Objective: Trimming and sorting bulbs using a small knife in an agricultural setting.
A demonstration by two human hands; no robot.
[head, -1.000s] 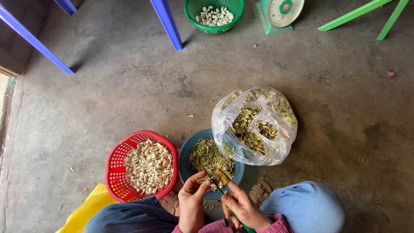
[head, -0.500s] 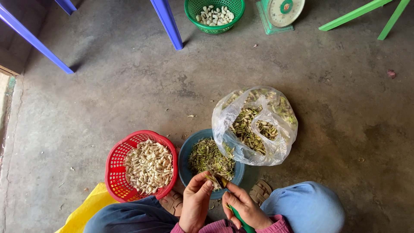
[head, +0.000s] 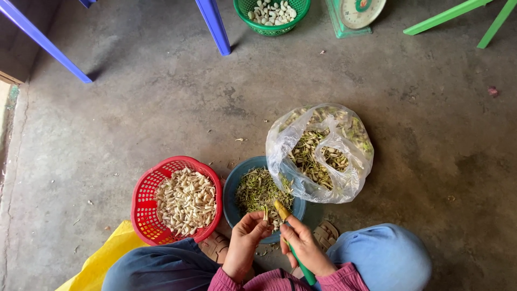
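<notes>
1. Two hands are working close together: the left hand (head: 246, 237) is pinching a small pale clove (head: 265, 214), and the right hand (head: 302, 245) is clamping a green-handled knife (head: 293, 252).
2. Its blade is pointing toward the left fingers, so a slip could nick them.
3. Beyond, a teal bowl (head: 231, 196), a red basket (head: 144, 207) and a clear bag (head: 323, 156) are sitting on the floor.
</notes>
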